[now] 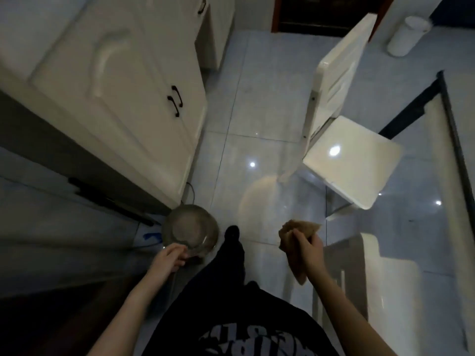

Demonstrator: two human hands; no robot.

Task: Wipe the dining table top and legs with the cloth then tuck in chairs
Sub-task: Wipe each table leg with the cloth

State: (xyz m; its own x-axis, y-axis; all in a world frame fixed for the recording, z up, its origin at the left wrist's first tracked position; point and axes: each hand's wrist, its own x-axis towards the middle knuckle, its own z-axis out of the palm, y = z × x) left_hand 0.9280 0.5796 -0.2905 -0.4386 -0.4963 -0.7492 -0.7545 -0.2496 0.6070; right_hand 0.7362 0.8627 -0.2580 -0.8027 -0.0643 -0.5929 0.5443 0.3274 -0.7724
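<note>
The floor [257, 104] is shiny tile that shows the lights. The bowl [187, 227] I hold is shiny metal. My cloth [303, 226] is soft, brown and matt. The chair [359, 170] looks smooth and glossy. The desk [448, 116] top is see-through glass with a dark rim.

Left hand [171, 256] gripping metal bowl [190, 228], right hand [307, 249] holding cloth [295, 236]

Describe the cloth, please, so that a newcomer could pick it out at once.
Find the glass dining table on the right, a white chair pulled out beside it. Just left of it, the right hand grips the cloth. It is tan and crumpled, unlike the shiny metal bowl in the left hand.
</note>
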